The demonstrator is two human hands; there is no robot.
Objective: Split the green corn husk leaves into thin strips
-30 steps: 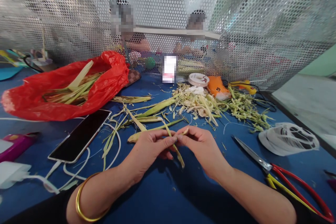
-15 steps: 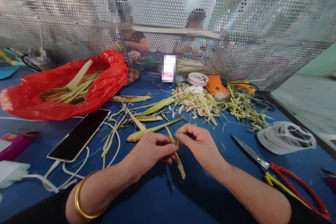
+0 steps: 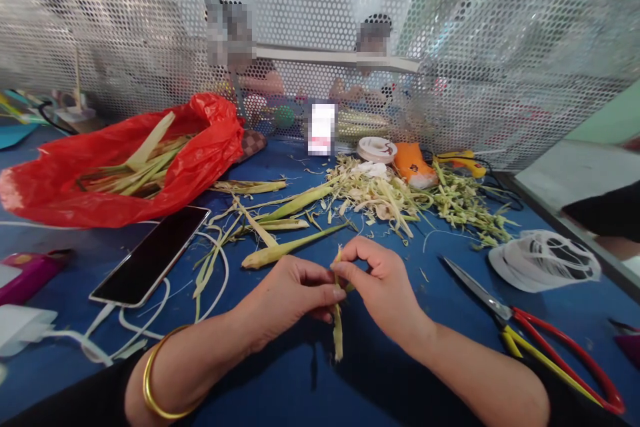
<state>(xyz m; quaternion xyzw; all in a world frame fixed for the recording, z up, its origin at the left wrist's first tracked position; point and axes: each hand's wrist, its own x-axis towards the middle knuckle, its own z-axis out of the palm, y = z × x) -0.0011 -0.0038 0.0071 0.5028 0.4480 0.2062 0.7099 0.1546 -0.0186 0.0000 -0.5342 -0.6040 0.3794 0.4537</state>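
Between my two hands is a narrow strip of pale green, dried-looking leaf [image 3: 339,337], its lower end hanging over the blue table. My left hand [image 3: 305,287] is closed, thumb and fingers pinching the strip around its middle. Just above and to the right, my right hand [image 3: 375,273] pinches the strip near its upper end, fingertips almost touching the left ones. Part of the strip is hidden by the fingers. Beyond the left hand lies a longer green leaf piece [image 3: 280,250] with a pale, thick end. More leaf strips [image 3: 295,203] are scattered behind it.
Left stand a red plastic bag [image 3: 60,180] of leaves and a phone [image 3: 155,257] with a white cable. Scissors [image 3: 500,310] and a white thread bundle [image 3: 543,260] lie right. Leaf scraps [image 3: 385,197] are heaped behind. A perforated screen [image 3: 310,0] closes the back; people sit beyond.
The leaf strip has turned from slanted to nearly upright. My right fingers have shifted slightly left, onto its upper part. A dark sleeve has appeared at the far right edge.
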